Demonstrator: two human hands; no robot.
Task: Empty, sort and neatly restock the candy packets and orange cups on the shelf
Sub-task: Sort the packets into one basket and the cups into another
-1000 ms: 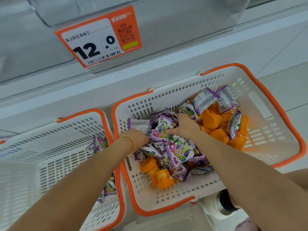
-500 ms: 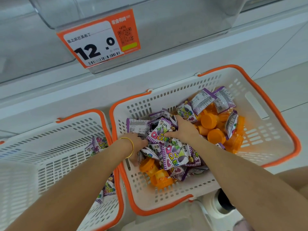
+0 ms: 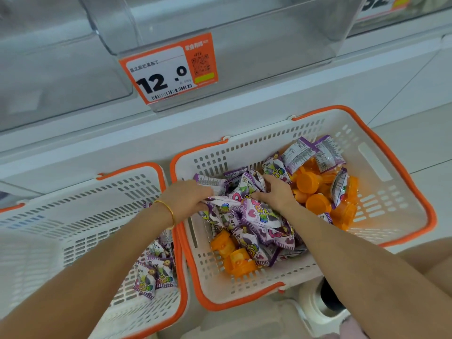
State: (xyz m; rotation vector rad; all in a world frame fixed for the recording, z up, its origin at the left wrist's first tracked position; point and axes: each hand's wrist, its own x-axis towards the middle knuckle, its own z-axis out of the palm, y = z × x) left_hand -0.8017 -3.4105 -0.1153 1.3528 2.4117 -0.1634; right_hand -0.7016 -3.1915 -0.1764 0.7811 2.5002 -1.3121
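Both my forearms reach down into the right basket [image 3: 413, 201]; my left hand [image 3: 186, 199] and right hand [image 3: 277, 193] each grip bunched candy packets [image 3: 259, 216].

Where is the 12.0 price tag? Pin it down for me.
In the head view, the price tag sits upper centre-left, on the front of a clear shelf bin, above the gap between the left basket and the right basket.
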